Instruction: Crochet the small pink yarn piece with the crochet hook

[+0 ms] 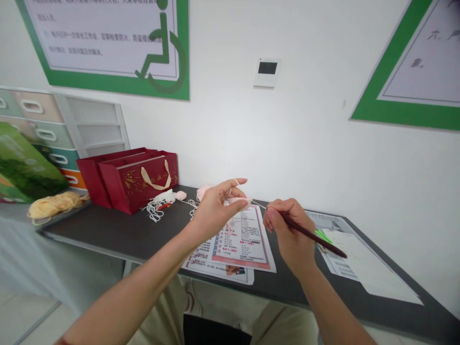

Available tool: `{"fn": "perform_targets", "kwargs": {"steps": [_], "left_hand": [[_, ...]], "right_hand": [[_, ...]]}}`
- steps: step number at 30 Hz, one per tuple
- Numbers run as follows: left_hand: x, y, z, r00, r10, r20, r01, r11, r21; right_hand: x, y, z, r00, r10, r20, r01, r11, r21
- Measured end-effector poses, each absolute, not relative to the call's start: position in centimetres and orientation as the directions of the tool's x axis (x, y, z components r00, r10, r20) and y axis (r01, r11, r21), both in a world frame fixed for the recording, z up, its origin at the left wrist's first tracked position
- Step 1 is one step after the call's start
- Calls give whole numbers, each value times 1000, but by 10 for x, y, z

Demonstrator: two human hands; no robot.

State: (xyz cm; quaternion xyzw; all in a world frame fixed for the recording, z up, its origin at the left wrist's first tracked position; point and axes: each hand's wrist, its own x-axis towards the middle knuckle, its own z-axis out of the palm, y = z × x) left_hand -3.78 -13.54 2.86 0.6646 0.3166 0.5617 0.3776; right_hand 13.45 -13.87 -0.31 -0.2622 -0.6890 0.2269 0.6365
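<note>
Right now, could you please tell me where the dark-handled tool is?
In the head view, the dark-handled tool is right of centre, held in the right hand, its thin shaft pointing toward the pale pink piece in the left hand.

Most of the pale pink piece (238, 202) is covered by the fingers of the left hand (220, 207), and its shape cannot be told. The middle of the hook (319, 239) is concealed by the right hand (293, 232); whether any stitch is entered by its tip is too small to be made out. Just behind the left hand, a pink yarn ball (202, 191) is partly hidden. Below the grip, a lower sheet (215, 271) is overlapped by a printed sheet (244, 256), whose fine lettering cannot be read. Beside the right hand, a bright green item (322, 235) is partly masked and cannot be identified. Far left of the grip, a green bag (27, 165) is cut off by the picture's edge, its print blurred. Above, one poster (108, 38) is cropped at the top; to the upper right, another poster (424, 76) is cropped at the side.
</note>
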Motion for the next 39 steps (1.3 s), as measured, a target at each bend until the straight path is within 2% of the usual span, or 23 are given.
{"fn": "perform_targets", "kwargs": {"steps": [4,6,8,10,14,17,19,20,22,23,24,25,27,28,29,30,31,33,35,37,39], "left_hand": [[-42,-130,27,225,819,528,72,-554,829],[-45,-127,28,266,819,508,74,-543,836],[-48,-124,30,314,821,476,59,-518,854],[-52,-121,31,360,821,443,30,-484,874],[-58,-113,32,419,812,405,-47,-426,903],[-59,-103,31,386,825,413,-101,-407,908],[-57,-95,29,354,840,412,-146,-386,911],[-56,-91,28,341,846,410,-174,-371,912],[-53,-81,27,318,860,399,-246,-332,911],[-51,-76,27,308,867,393,-285,-310,907],[-49,-71,27,297,873,388,-320,-292,901],[-48,-66,28,285,877,386,-353,-279,893],[-47,-57,32,287,875,390,-411,-255,875],[-46,-53,34,308,869,388,-439,-232,868],[-47,-49,36,338,861,381,-469,-197,861],[-47,-44,38,376,850,367,-496,-150,855],[-48,-40,40,418,838,351,-516,-100,851],[-49,-32,43,471,819,328,-529,-35,848],[-50,-25,45,483,811,329,-510,-45,859],[-50,-19,46,474,811,343,-477,-90,874],[-50,-14,47,471,807,355,-458,-121,881]], "right_hand": [[147,-142,9,-228,603,764,299,790,-535],[152,-140,16,-333,591,735,334,803,-494],[157,-135,19,-375,611,697,324,791,-519],[158,-127,19,-359,657,663,241,751,-614],[148,-107,16,-346,738,579,-166,559,-812],[130,-95,14,-377,768,518,-382,380,-842],[118,-89,12,-356,774,524,-405,378,-832],[112,-86,10,-317,771,552,-378,430,-820],[106,-79,6,-218,703,677,-203,646,-736],[104,-75,4,-187,627,756,-30,766,-643],[103,-70,2,-189,523,831,157,851,-501],[103,-64,1,-223,397,890,318,893,-319],[105,-52,0,-298,165,940,494,869,4],[106,-47,0,-313,78,946,511,854,99],[107,-42,1,-314,23,949,490,861,141],[108,-37,3,-296,24,955,440,891,114],[109,-34,6,-266,68,962,358,933,32],[111,-29,11,-200,271,941,117,961,-252],[115,-27,16,-171,466,868,-117,865,-488],[120,-26,19,-172,543,822,-233,788,-570],[126,-26,20,-174,565,806,-231,772,-591]]}}
